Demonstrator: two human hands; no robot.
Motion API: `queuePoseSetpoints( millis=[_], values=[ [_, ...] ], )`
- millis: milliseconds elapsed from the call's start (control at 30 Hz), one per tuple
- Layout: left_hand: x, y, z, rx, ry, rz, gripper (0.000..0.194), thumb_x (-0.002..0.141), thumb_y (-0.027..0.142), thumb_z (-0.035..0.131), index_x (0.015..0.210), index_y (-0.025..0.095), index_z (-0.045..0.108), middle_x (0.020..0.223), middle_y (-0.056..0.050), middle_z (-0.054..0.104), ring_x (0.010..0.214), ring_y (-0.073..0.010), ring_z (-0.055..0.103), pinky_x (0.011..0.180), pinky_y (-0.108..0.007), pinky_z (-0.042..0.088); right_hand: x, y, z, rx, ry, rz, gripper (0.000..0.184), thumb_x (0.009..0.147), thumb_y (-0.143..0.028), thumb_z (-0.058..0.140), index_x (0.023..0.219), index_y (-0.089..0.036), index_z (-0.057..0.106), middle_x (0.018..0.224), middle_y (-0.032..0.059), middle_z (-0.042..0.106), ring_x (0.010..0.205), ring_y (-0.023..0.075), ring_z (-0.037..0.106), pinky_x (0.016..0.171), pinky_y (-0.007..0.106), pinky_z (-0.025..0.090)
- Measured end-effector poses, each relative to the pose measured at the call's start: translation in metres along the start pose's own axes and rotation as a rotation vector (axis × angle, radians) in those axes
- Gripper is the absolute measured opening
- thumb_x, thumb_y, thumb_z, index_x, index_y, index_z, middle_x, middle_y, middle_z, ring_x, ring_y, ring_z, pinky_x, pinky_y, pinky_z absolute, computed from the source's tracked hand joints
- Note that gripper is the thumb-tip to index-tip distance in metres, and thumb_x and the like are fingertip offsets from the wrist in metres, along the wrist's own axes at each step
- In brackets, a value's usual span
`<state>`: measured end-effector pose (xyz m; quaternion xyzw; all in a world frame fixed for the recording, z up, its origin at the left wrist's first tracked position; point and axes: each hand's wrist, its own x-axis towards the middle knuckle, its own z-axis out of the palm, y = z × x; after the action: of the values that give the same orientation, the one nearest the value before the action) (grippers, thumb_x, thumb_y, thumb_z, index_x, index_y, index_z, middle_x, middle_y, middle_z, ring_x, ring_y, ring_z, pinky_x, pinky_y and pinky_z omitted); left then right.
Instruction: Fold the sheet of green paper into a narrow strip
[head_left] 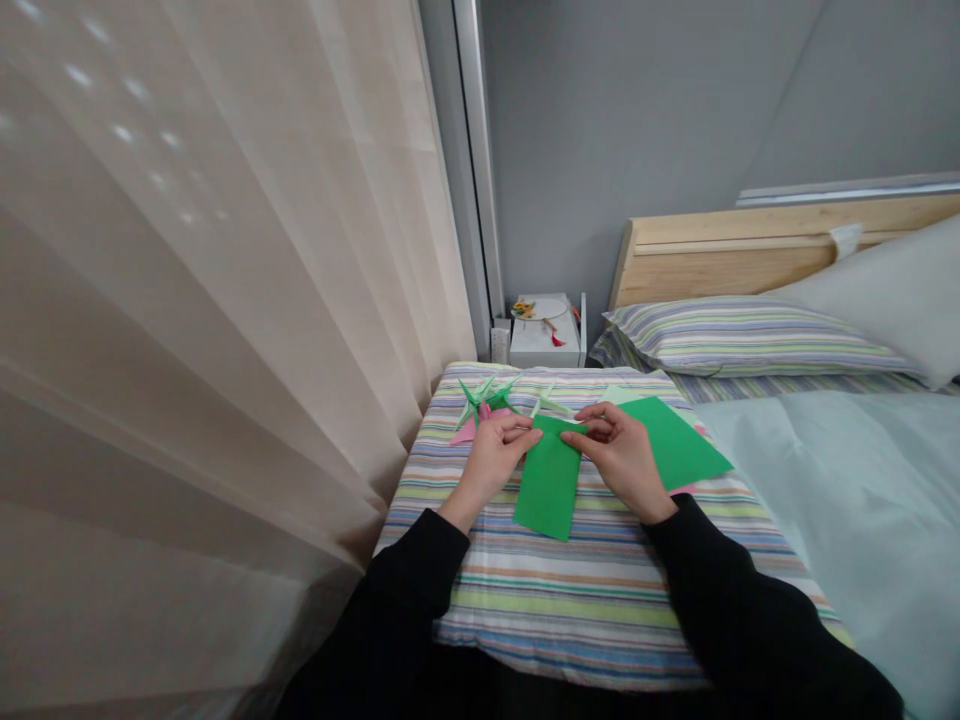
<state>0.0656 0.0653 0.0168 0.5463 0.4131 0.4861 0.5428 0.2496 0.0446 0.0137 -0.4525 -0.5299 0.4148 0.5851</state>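
Observation:
A folded green paper sheet [551, 485] lies on a striped cushion [555, 590] on the bed. My left hand [495, 455] pinches its top left corner with closed fingers. My right hand [619, 450] pinches the top right edge, fingers pressed together. Under my right hand lies a stack of green paper [679, 440] with a pink sheet below it. Several folded green paper shapes [487, 397] sit just beyond my left hand, on a pink sheet [466, 430].
A beige curtain [210, 330] hangs close on the left. A white nightstand [546, 335] with small items stands beyond the cushion. On the right are a striped pillow [742, 335], a grey pillow [885, 290], a wooden headboard [750, 250] and a pale blue blanket [862, 500].

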Motion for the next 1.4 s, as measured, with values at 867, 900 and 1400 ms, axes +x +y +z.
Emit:
queuePoseSetpoints(
  millis=[867,900,1400],
  values=[
    [0.000,-0.003,-0.001,-0.031,0.120,0.063,0.036,0.065,0.042,0.087,0.083,0.014,0.072,0.070,-0.004,0.076,0.059,-0.0148,0.065,0.061,-0.026,0.052,0.002,-0.003,0.004,0.077,-0.083,0.214,0.051,0.065,-0.063,0.080,0.061,-0.018,0.057,0.058,-0.0026,0.056,0.057,0.0123,0.052,0.055,0.027,0.049],
    [0.001,-0.005,-0.002,-0.020,0.119,0.067,0.036,0.066,0.042,0.086,0.084,0.014,0.072,0.068,-0.003,0.075,0.058,-0.0145,0.065,0.060,-0.026,0.051,0.005,-0.003,0.003,0.059,-0.096,0.216,0.051,0.066,-0.063,0.079,0.060,-0.019,0.056,0.058,-0.0030,0.055,0.056,0.0121,0.052,0.055,0.027,0.049],
    [0.002,-0.002,-0.007,0.168,0.026,0.130,0.015,0.069,0.031,0.082,0.070,0.016,0.079,0.068,-0.005,0.074,0.065,-0.0186,0.063,0.068,-0.031,0.047,0.017,0.004,0.019,-0.168,-0.532,0.153,0.033,0.079,-0.046,0.068,0.066,-0.016,0.066,0.050,-0.0045,0.047,0.047,0.0092,0.036,0.048,0.026,0.023]
  ],
)
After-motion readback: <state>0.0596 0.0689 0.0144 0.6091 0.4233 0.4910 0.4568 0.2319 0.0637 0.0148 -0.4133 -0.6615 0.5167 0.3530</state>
